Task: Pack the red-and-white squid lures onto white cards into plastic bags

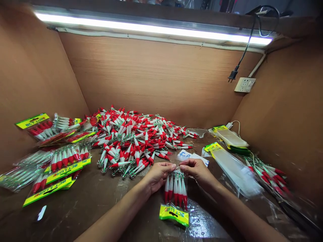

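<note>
A clear plastic bag of red-and-white fishing lures (pixel 177 191) lies in front of me, its yellow-green header card (pixel 174 215) toward me. Several lures sit side by side in it, red ends nearest me and green hooks at the far end. My left hand (pixel 158 174) pinches the bag's far edge at its left corner. Beside it, my right hand (pixel 198 171) pinches the same edge a little to the right. Thumbs and forefingers of both hands are closed and almost meet. Just beyond my fingers lies a white paper (pixel 190 156) with blue writing.
A large heap of loose lures (pixel 136 134) covers the back middle. Filled lure packets (pixel 65 158) pile up at left. Empty bags with header cards (pixel 232 168) lie at right, near more lures (pixel 270 174). A plug (pixel 233 74) hangs by the outlet (pixel 245 84).
</note>
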`<state>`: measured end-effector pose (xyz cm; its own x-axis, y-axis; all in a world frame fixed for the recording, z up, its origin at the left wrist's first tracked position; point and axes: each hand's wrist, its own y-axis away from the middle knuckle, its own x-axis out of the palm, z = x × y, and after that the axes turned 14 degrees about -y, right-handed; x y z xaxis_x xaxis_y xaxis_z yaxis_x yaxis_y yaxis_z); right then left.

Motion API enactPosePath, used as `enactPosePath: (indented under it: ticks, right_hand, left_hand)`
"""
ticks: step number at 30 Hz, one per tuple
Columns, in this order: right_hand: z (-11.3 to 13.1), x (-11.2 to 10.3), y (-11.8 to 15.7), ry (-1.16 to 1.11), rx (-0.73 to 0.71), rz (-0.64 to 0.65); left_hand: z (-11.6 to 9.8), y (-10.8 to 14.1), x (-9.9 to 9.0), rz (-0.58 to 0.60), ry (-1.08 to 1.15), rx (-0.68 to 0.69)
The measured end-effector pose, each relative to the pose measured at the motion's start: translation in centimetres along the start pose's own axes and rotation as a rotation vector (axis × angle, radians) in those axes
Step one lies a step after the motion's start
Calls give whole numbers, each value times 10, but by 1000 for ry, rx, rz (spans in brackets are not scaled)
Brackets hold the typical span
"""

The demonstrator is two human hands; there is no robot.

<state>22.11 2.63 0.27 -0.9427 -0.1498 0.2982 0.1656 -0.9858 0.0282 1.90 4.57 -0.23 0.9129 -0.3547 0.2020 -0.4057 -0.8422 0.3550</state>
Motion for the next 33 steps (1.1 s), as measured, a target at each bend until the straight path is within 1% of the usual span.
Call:
enactPosePath:
  ticks: [3, 6, 8, 10, 12, 13, 14, 16, 17, 18, 19, 20, 22, 23, 26, 29, 31, 33]
  right_hand:
    - [-6, -4, -3, -76, 82, 21]
    - [-9, -7, -5, -115, 101, 9]
    - [-9, -8, -6, -100, 82, -9]
    - [-10, -9, -8, -64, 76, 0]
    - [-8, -9, -8, 21, 57, 4]
    - [-7, -8, -7, 103, -1, -23]
    - [-5, -7, -5, 212, -107, -69]
    - [0, -3, 0, 480, -413, -152]
    - [3, 0, 3, 609, -565, -154]
    - [5, 3, 7, 720, -682, -110]
    - [7, 7, 10, 810, -749, -28]
    - [8, 11, 14, 881, -774, 60]
    - [9, 18, 18, 985, -763, 185]
    - [9, 20, 19, 1025, -749, 212]
    - [9, 21, 18, 1094, -710, 239]
    - [11, 16, 18, 1109, -678, 268]
    - [10, 14, 21, 1145, -677, 264]
    - [6, 15, 23, 1193, -691, 229]
  left_hand:
    - [-1, -1, -3, 25, -18, -26]
    - [-2, 0, -3, 7, -26, 5]
    - [-2, 0, -1, -15, -35, 29]
    - [-3, 1, 0, -33, -63, 47]
    - [-2, 2, 1, -41, -115, 63]
    - [-2, 2, 1, -46, -149, 77]
    - [-2, 2, 1, -55, -187, 97]
    - [-1, 2, 2, -86, -269, 161]
    - [0, 2, 4, -102, -314, 201]
    - [0, 3, 6, -113, -360, 245]
    - [1, 4, 8, -116, -406, 290]
    - [2, 5, 10, -113, -452, 332]
    - [4, 8, 15, -106, -535, 401]
    - [4, 10, 17, -106, -571, 427]
    - [4, 17, 21, -120, -657, 474]
    - [2, 23, 22, -156, -822, 534]
    - [1, 25, 23, -178, -947, 576]
    - [2, 26, 24, -187, -1004, 599]
